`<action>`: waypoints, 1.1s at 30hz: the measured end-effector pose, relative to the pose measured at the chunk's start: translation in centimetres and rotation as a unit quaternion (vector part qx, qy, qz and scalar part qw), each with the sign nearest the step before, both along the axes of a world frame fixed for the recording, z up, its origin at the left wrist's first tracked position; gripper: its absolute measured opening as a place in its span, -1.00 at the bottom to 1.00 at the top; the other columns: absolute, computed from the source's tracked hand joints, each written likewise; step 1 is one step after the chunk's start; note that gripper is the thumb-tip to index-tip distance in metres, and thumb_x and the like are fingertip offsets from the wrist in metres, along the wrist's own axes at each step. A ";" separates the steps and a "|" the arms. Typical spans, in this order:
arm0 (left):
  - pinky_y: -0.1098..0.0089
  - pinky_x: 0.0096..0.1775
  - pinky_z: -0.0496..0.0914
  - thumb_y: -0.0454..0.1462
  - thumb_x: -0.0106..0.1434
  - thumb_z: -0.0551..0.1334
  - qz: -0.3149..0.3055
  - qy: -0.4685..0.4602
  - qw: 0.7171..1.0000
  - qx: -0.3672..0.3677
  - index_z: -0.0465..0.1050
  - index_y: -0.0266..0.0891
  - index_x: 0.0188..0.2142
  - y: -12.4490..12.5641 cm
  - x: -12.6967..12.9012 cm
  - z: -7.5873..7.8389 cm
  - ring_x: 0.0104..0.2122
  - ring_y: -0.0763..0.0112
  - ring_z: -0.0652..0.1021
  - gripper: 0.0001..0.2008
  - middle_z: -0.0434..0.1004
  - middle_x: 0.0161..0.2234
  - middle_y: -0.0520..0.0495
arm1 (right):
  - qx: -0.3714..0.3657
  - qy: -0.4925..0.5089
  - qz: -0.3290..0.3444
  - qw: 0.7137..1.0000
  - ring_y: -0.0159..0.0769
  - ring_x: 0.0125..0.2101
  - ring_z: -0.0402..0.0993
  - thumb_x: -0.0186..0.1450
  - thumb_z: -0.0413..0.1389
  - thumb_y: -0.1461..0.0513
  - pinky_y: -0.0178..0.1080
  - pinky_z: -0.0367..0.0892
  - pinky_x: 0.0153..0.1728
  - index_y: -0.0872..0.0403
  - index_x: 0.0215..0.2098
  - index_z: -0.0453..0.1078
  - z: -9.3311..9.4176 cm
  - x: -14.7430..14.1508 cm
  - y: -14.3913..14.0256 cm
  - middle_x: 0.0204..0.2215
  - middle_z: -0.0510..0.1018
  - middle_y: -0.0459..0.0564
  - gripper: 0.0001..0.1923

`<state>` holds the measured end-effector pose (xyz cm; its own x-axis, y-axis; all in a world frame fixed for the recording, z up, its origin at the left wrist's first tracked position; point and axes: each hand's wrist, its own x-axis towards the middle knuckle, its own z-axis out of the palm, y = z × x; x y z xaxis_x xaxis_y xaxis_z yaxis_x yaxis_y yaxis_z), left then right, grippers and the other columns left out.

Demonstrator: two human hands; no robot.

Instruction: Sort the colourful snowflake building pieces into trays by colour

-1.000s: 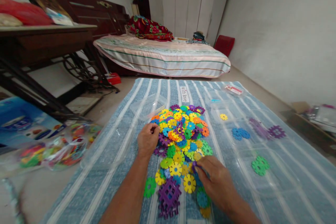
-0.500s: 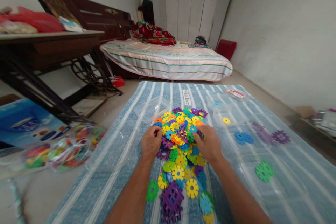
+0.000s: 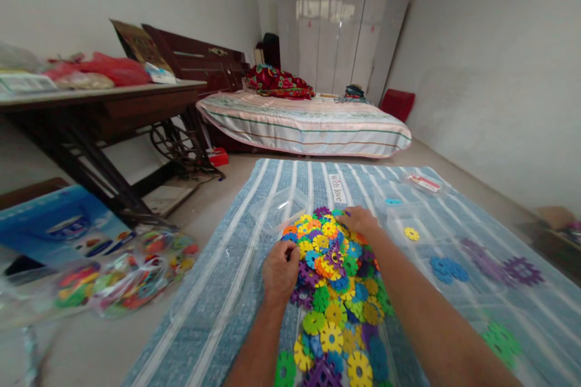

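A heap of flat, notched plastic snowflake discs [image 3: 336, 312] in yellow, blue, green, orange and purple lies on the striped cloth before me. My left hand [image 3: 280, 269] rests at the heap's left edge, its fingers curled in a closed pinch; whatever lies between the fingertips is hidden. At the far right of the heap is my right hand [image 3: 361, 222], palm down, its fingers stretched over the discs and touching them. Lattice-shaped purple pieces [image 3: 322, 373] lie at the near end.
Clear plastic boxes on the right hold a yellow disc [image 3: 411, 234], blue discs [image 3: 448, 269], purple pieces [image 3: 523, 271] and green discs [image 3: 501, 340]. Another clear box [image 3: 281, 208] stands behind the heap. Bags of colourful pieces [image 3: 131, 284] lie on the floor at left.
My right hand has moved from the heap's right side to its far end. My left hand stays by the left edge. The camera view has tilted up and turned slightly left.
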<state>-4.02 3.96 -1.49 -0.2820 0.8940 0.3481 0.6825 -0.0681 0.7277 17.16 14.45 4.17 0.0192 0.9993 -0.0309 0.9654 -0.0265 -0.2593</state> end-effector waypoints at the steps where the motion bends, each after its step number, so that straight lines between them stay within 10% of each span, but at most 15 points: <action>1: 0.41 -0.27 0.38 -0.26 0.14 0.10 0.000 0.000 1.000 0.001 0.37 -0.18 -0.48 0.0 0.0 0.0 -0.40 0.43 0.49 -0.88 0.47 -0.44 0.03 | -0.008 0.002 0.008 1.000 -0.16 -0.19 0.43 0.17 0.07 -0.09 -0.18 0.26 -0.22 -0.01 -0.22 0.50 -0.2 0.0 -0.4 -0.21 0.54 0.04 -0.59; 13: 0.43 -0.25 0.38 -0.22 0.13 0.09 -0.001 -0.021 1.000 -0.017 0.38 -0.18 -0.48 -0.2 0.1 0.8 -0.39 0.44 0.50 -0.85 0.48 -0.42 0.05 | 0.026 0.059 0.078 0.995 -0.28 -0.25 0.46 0.30 -0.04 0.02 -0.31 0.25 -0.25 0.01 -0.28 0.50 -1.0 0.3 -8.2 -0.32 0.57 0.00 -0.66; 20: 0.43 -0.23 0.39 -0.16 0.13 0.08 -0.004 -0.025 1.000 -0.012 0.40 -0.17 -0.46 -0.3 0.3 1.1 -0.36 0.42 0.52 -0.81 0.50 -0.42 0.03 | 0.282 0.195 0.192 0.919 -0.23 -0.09 0.40 0.27 0.04 0.13 -0.16 0.32 -0.08 0.02 -0.19 0.45 -2.8 0.2 -13.1 -0.16 0.51 0.04 -0.77; 25: 0.40 -0.23 0.41 -0.15 0.11 0.08 -0.003 -0.027 1.000 -0.005 0.41 -0.17 -0.46 -0.6 0.5 1.7 -0.37 0.40 0.53 -0.79 0.51 -0.43 0.03 | 0.384 0.184 0.110 0.898 -0.17 -0.07 0.37 0.28 0.03 0.18 -0.02 0.26 -0.01 0.06 -0.21 0.43 -4.7 1.7 -14.6 -0.18 0.51 0.09 -0.80; 33: 0.38 -0.26 0.45 -0.11 0.12 0.09 0.030 -0.022 0.999 0.025 0.44 -0.20 -0.35 -0.6 1.0 3.3 -0.38 0.37 0.54 -0.74 0.55 -0.36 -0.02 | 0.312 0.226 0.003 0.923 -0.12 -0.13 0.39 0.31 -0.05 0.05 0.00 0.31 -0.09 0.09 -0.13 0.35 -7.6 3.3 -14.0 -0.19 0.50 0.12 -0.66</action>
